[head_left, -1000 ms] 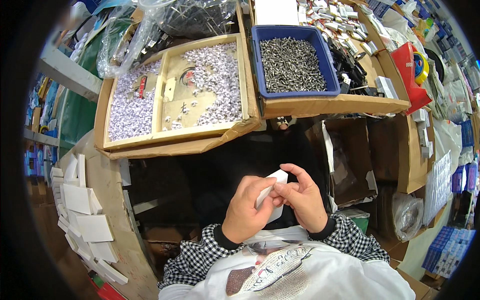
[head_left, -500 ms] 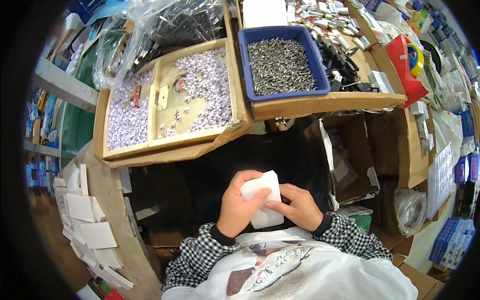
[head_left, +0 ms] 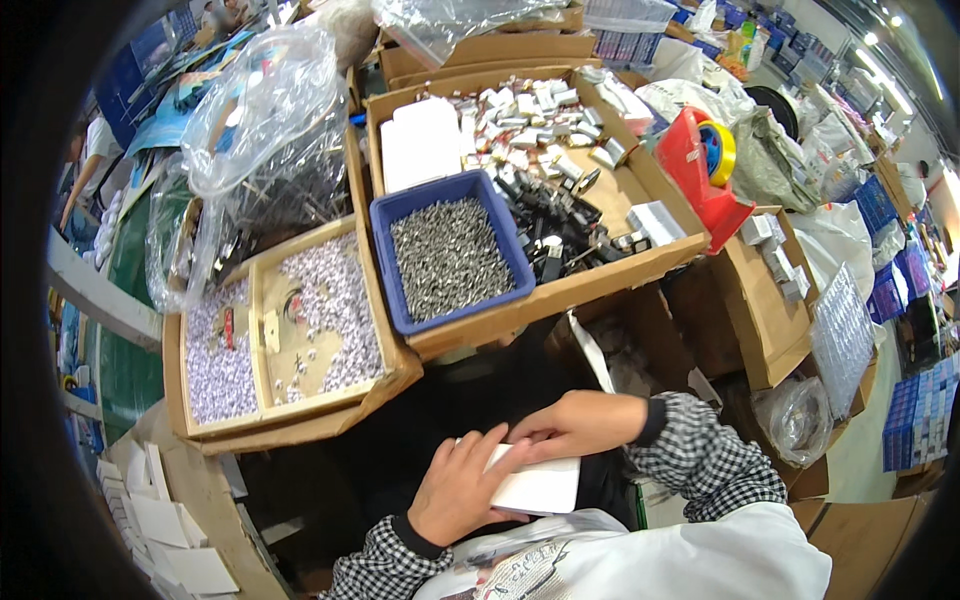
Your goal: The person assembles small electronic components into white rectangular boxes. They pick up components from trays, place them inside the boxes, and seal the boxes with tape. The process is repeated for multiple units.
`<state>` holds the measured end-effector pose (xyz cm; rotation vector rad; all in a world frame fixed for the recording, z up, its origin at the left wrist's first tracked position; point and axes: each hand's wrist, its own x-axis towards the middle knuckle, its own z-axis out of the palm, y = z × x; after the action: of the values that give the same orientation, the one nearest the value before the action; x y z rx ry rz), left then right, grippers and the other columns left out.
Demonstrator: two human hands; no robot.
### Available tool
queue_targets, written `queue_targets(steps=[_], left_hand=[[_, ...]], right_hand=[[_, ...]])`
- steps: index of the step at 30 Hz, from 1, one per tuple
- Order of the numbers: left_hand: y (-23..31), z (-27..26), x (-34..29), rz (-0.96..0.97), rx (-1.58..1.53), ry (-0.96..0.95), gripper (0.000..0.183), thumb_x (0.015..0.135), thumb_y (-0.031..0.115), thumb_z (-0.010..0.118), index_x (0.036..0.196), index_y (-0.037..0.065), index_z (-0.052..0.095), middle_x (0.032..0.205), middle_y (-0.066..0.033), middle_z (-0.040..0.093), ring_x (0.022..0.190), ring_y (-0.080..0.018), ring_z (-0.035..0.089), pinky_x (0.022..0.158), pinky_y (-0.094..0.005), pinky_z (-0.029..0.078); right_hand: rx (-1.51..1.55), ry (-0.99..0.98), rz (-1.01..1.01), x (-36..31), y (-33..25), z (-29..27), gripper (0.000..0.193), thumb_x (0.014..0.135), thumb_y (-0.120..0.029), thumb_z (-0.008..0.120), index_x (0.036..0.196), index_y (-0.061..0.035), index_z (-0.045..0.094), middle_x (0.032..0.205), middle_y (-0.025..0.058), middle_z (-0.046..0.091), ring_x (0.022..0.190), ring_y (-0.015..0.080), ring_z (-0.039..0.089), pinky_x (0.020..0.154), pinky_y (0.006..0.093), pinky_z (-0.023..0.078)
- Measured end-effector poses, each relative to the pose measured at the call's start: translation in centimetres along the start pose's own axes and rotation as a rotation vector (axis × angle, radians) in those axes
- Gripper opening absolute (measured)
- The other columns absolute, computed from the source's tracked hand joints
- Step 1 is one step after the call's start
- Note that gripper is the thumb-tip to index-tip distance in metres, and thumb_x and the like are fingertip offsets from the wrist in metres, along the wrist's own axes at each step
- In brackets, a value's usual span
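Note:
A flat white plastic-looking case point(head_left: 540, 487) lies low in front of my body, above my lap. My left hand point(head_left: 462, 490) grips it from the left, fingers spread over its top. From the right, my right hand point(head_left: 585, 424) bends over its far edge, the fingertips close to those of the left. Part of the case's left and far side is hidden under my fingers. Beyond my hands stands a blue bin point(head_left: 380, 230) of small metal pieces, beside a divided wooden tray point(head_left: 258, 335) holding many tiny white parts.
A cardboard tray point(head_left: 630, 185) holds white and black small parts and a white block point(head_left: 420, 143). A red tape dispenser point(head_left: 690, 160) stands at its right edge. White flat cases point(head_left: 165, 522) are stacked at left. Clear plastic bags point(head_left: 265, 110) sit at the far left.
The head view has swung, so the trays sit lower and farther left. The case has turned from upright to lying flatter, and my right hand has moved over its far edge.

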<state>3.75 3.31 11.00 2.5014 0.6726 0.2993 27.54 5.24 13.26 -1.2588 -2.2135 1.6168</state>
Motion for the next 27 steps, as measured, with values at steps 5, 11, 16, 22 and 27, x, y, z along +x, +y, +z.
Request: queue_targets(steps=[5, 11, 16, 22, 27], left_hand=[[-0.7, 1.1, -1.4, -0.206, -0.457, -0.026, 0.098, 0.064, 0.052, 0.080, 0.138, 0.002, 0.038, 0.129, -0.0192, 0.049, 0.117, -0.0361, 0.049, 0.100, -0.0411, 0.040], [-0.8, 2.5, -1.2, -0.246, -0.637, -0.076, 0.095, 0.070, 0.047, 0.080, 0.141, 0.004, 0.034, 0.135, -0.0201, 0.045, 0.124, -0.0347, 0.045, 0.104, -0.0389, 0.037], [-1.3, 2.4, -1.4, -0.293, -0.736, -0.040, 0.095, 0.070, 0.043, 0.081, 0.143, 0.008, 0.032, 0.136, -0.0188, 0.044, 0.125, -0.0328, 0.045, 0.104, -0.0376, 0.038], [-2.1, 2.0, -1.2, -0.332, -0.838, -0.034, 0.095, 0.071, 0.039, 0.082, 0.144, 0.009, 0.030, 0.135, -0.0153, 0.045, 0.123, -0.0295, 0.047, 0.102, -0.0355, 0.039], [-2.3, 1.9, -0.9, -0.336, -0.884, -0.043, 0.094, 0.072, 0.040, 0.081, 0.145, 0.010, 0.029, 0.135, -0.0144, 0.045, 0.123, -0.0281, 0.048, 0.102, -0.0351, 0.039]], right_hand=[[-0.013, 0.646, -0.091, -5.6, -1.6, -10.1, 0.021, 0.092, -0.018, 0.056, 0.103, -0.0041, 0.067, 0.086, 0.0112, 0.069, 0.078, 0.0278, 0.066, 0.073, 0.0335, 0.052], [-1.266, 0.711, 0.282, -3.7, 3.6, -19.1, 0.022, 0.077, -0.009, 0.058, 0.095, -0.0140, 0.071, 0.097, 0.0013, 0.068, 0.101, 0.0218, 0.058, 0.084, 0.0339, 0.048], [-1.260, 0.670, 0.173, -5.1, 4.2, -19.9, 0.013, 0.077, -0.011, 0.061, 0.086, -0.0125, 0.069, 0.088, 0.0008, 0.065, 0.094, 0.0224, 0.059, 0.082, 0.0336, 0.049], [-1.008, 0.576, 0.115, -7.7, -0.4, -21.4, 0.011, 0.083, -0.015, 0.064, 0.089, -0.0057, 0.063, 0.093, 0.0090, 0.063, 0.097, 0.0269, 0.059, 0.085, 0.0361, 0.047], [-0.775, 0.371, 0.431, -7.2, -3.0, -23.1, 0.018, 0.090, -0.017, 0.059, 0.102, -0.0048, 0.054, 0.114, 0.0143, 0.061, 0.103, 0.0314, 0.059, 0.091, 0.0382, 0.046]])
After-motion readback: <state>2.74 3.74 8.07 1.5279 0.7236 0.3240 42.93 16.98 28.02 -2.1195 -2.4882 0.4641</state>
